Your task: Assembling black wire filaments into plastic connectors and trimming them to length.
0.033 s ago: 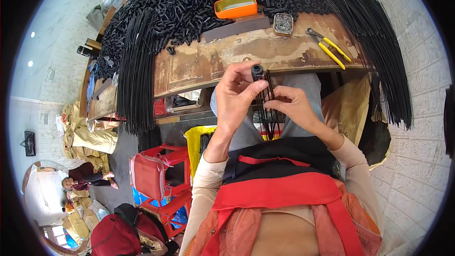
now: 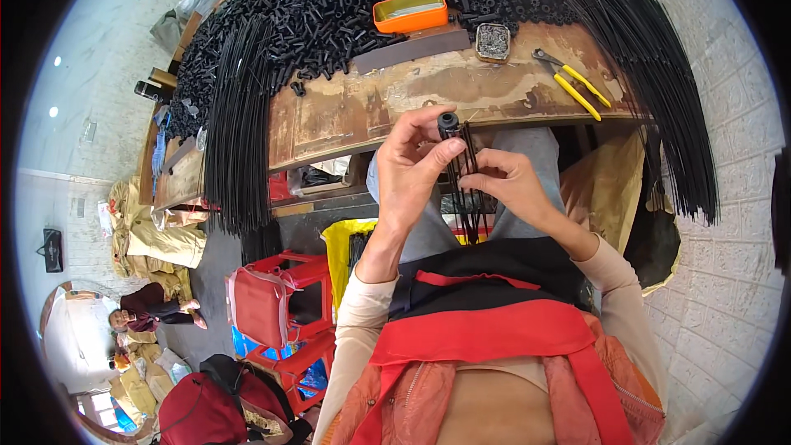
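Observation:
Above my lap, at the near edge of the workbench, my left hand (image 2: 412, 161) holds a short black plastic tube (image 2: 448, 121) upright between thumb and fingers. Its round, hollow end faces up. Thin black rods (image 2: 470, 218) hang down from around the tube toward my lap. On their right side, my right hand (image 2: 515, 185) has thumb and forefinger pinched on a thin black rod. The exact spot where rod and tube join is partly covered by my left fingers.
Black plastic parts (image 2: 321, 12) are heaped along the wooden bench (image 2: 338, 111). Long rod bundles (image 2: 235, 132) drape over its edge on both sides. Yellow-handled pliers (image 2: 578, 99), a small tin (image 2: 493, 58) of metal bits and an orange box (image 2: 412, 25) lie there. Red stools (image 2: 317, 336) stand left.

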`<act>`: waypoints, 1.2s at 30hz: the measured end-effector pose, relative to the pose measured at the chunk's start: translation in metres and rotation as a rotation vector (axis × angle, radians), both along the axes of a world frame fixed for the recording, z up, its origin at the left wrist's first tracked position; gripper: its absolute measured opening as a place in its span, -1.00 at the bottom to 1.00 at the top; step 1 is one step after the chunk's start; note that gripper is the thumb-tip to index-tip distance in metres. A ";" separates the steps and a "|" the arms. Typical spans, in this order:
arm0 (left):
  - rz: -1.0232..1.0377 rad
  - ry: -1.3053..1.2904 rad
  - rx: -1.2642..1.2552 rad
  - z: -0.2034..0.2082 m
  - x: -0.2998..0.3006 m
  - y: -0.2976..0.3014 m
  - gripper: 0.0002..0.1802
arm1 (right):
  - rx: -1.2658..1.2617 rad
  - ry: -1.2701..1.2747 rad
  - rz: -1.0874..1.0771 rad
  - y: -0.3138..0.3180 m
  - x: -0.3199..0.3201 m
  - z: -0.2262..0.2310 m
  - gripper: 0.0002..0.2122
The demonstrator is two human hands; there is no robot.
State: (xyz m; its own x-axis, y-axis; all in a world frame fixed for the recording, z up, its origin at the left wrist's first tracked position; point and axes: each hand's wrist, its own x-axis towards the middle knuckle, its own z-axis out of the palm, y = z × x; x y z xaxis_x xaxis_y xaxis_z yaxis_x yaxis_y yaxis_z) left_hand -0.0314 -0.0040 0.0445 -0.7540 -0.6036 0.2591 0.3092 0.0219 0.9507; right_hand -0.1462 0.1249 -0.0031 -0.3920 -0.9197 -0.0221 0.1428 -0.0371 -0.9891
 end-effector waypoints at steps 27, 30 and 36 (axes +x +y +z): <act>0.219 -0.057 -0.093 -0.012 -0.008 0.013 -0.70 | -0.016 0.018 -0.066 -0.035 0.013 -0.032 -0.85; 0.219 -0.055 -0.071 -0.008 -0.009 0.010 -0.69 | -0.083 0.361 -0.092 -0.032 0.011 -0.023 -0.85; 0.367 -0.121 -0.257 -0.006 0.000 -0.011 -0.71 | -0.071 0.993 -0.147 -0.002 -0.025 -0.032 -0.90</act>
